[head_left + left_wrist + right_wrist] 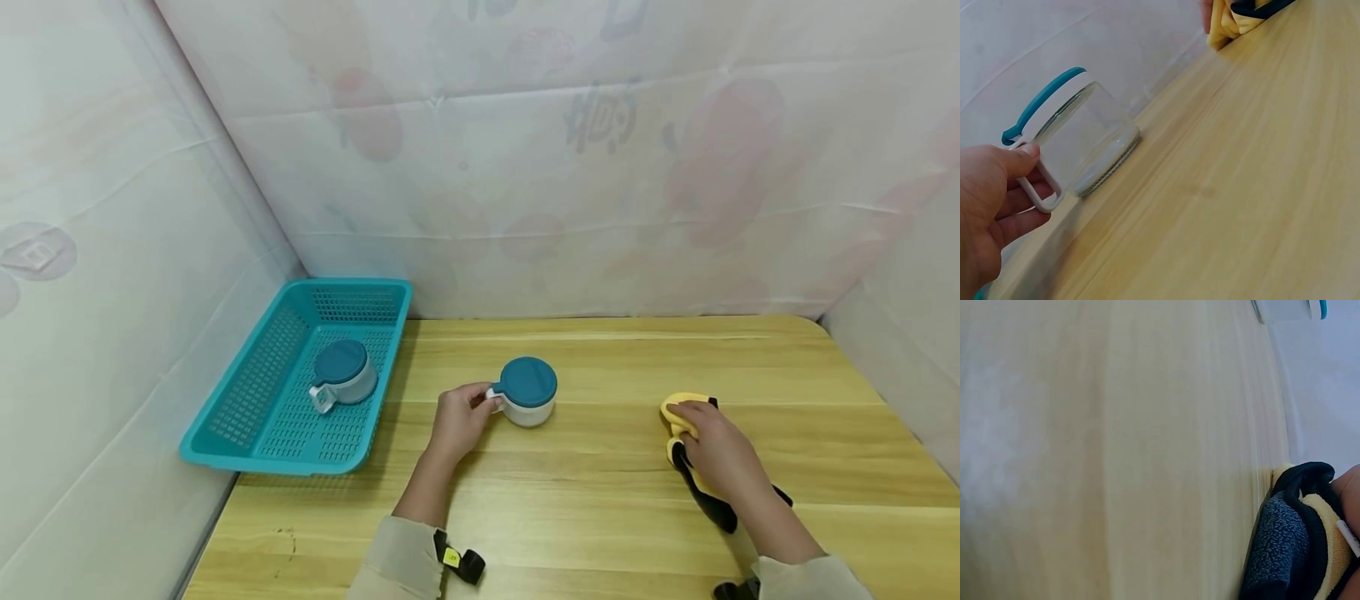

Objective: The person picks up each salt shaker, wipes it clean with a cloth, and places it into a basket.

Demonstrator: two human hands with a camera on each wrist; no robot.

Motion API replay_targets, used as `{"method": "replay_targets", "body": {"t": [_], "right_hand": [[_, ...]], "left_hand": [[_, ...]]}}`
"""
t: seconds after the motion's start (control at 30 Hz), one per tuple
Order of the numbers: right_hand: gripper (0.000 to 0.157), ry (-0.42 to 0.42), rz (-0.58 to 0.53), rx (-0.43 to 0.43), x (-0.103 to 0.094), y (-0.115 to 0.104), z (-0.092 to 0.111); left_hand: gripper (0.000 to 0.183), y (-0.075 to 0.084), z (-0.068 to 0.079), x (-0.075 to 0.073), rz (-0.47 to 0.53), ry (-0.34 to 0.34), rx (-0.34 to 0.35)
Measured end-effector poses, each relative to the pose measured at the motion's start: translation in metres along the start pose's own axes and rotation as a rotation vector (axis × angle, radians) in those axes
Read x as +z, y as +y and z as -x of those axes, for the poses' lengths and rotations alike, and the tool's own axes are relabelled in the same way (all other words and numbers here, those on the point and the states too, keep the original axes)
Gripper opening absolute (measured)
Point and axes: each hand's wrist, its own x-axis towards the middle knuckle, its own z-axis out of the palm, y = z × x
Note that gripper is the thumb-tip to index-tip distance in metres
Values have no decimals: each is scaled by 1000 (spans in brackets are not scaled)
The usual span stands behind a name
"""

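Observation:
My left hand (459, 423) pinches the white handle (1055, 199) of a clear glass seasoning jar (528, 404) between thumb and fingers. The jar has a teal lid (528, 380) with a white collar under it. It stands upright, its base right at the tabletop, and looks see-through in the left wrist view. Off to the right, my right hand (716, 446) grips a bunched cloth (681, 403), yellow with black edging. A dark grey fuzzy side of the cloth (1279, 544) shows in the right wrist view, low on the table.
On the left is a teal perforated plastic basket (273, 417), and a second lidded jar (356, 387) lies inside it. The wooden table (585, 517) meets a pale printed curtain (525, 208) at the back, with more curtain along both sides.

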Motion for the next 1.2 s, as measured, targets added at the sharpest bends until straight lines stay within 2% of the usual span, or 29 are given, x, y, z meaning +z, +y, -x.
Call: {"method": "replay_targets", "body": {"t": [0.13,0.27,0.57,0.87,1.2], "right_hand": [[46,-9,0,-1,1,1,-1],[46,-15,-2,1,0,3,-1],[47,-27,1,2,-3,5,-2],[47,-40,-1,2,-2,6,-4],[47,-37,-1,14,-5,10,-5]], "left_hand": [[19,-3,0,0,51,54,-9],[20,1,-1,-4,97,83,7],[19,16,2,-21,80,124,49],[24,39,1,-49,127,135,-11],[23,62,-1,-86,19,184,98]]}}
